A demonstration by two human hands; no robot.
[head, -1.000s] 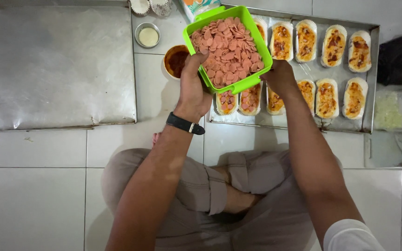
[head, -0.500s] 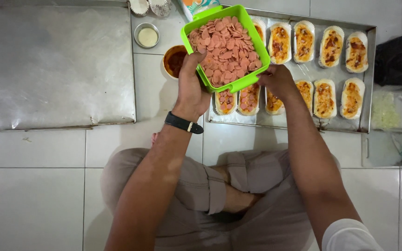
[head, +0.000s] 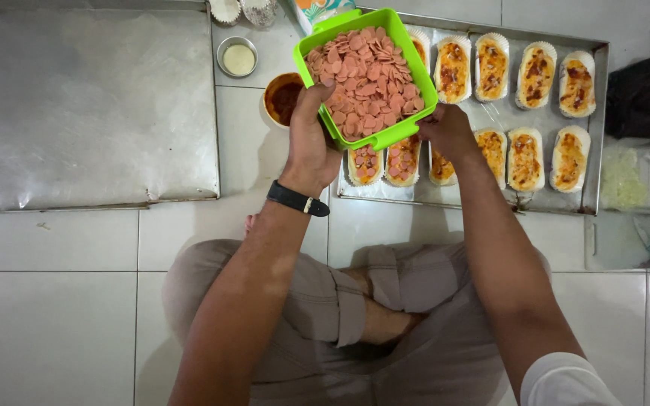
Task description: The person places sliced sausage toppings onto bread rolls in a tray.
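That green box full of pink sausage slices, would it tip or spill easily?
Probably. The green box is tilted and heaped with loose sausage slices, so they may slide out. The left hand grips one edge only; it looks like thin plastic, likely light and a bit bendy.

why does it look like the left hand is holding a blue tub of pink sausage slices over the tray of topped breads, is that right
Not quite: the tub is bright green, not blue, as the head view shows. The rest holds: the left hand grips its near edge, it is full of pink sausage slices, and it sits over the metal tray of topped breads.
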